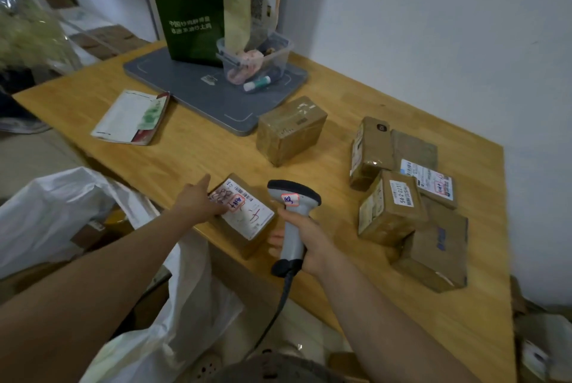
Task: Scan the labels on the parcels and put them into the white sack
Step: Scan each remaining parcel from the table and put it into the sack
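Observation:
A brown parcel [247,218] with a white label lies at the near edge of the wooden table [192,147]. My left hand [198,201] rests on the label's left end, thumb raised, fingers lying over the parcel. My right hand [305,238] grips a grey barcode scanner [292,215] by its handle, its head just right of the parcel. The white sack [77,206] stands open below the table's left edge. Another parcel [291,130] sits mid-table. A cluster of several parcels [408,196] lies at the right.
A grey scale platform [201,88] at the back carries a green paper bag [192,14] and a clear plastic tub [257,57]. A booklet [133,118] lies at the left. The scanner's cable [278,305] hangs off the front edge. A white wall runs along the right.

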`<action>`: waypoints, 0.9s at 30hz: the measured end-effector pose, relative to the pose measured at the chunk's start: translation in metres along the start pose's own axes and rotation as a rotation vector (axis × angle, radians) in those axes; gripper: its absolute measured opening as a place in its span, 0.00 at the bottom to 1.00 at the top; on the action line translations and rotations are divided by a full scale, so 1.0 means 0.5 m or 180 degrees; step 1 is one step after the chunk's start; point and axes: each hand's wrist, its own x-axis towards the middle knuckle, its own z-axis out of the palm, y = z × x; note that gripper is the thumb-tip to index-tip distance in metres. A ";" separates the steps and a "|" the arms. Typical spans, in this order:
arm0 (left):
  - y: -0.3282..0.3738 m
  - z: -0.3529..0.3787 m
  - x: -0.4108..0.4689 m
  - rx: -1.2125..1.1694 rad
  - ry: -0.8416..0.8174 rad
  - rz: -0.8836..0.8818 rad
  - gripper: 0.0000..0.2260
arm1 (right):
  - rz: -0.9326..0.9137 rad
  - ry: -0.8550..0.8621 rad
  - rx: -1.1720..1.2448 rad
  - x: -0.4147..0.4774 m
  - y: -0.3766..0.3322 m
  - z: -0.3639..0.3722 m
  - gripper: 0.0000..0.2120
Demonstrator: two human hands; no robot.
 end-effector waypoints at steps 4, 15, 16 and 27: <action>-0.014 0.022 -0.020 -0.0841 -0.0058 -0.0368 0.16 | -0.0037 -0.0054 0.0108 0.009 0.016 0.012 0.12; -0.047 -0.090 -0.070 -0.2527 -0.0654 -0.0459 0.21 | -0.0724 -0.0023 -0.0229 -0.005 -0.040 0.054 0.08; -0.045 -0.098 -0.070 -0.2551 -0.0521 -0.0439 0.25 | -0.0881 0.0097 -0.0432 -0.007 -0.042 0.058 0.07; -0.065 -0.140 -0.069 -0.2467 0.0526 -0.0077 0.17 | -0.1121 -0.0387 -0.1006 -0.047 -0.023 0.109 0.07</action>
